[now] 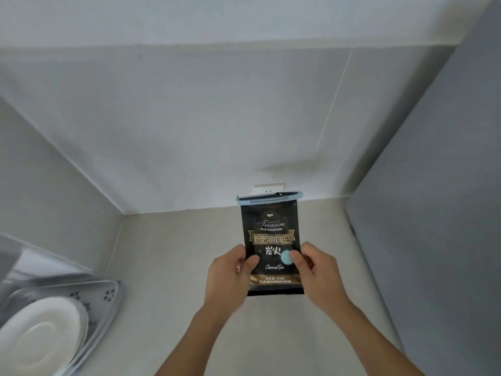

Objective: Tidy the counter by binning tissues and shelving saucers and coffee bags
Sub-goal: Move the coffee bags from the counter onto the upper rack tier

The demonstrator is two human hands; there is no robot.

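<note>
A black coffee bag (272, 234) with gold lettering and a pale blue clip across its top stands upright in the middle of the view, over a beige surface (173, 267). My left hand (230, 270) grips its left edge, thumb on the front. My right hand (317, 267) grips its right edge, thumb on a round blue sticker. Whether the bag's bottom touches the surface I cannot tell. White saucers (46, 329) are stacked at the lower left in a grey rack (108, 294).
A white wall with a socket (268, 188) rises right behind the bag. A grey panel (433, 213) closes off the right side. Another wall (48, 199) runs along the left, meeting the back wall in a corner.
</note>
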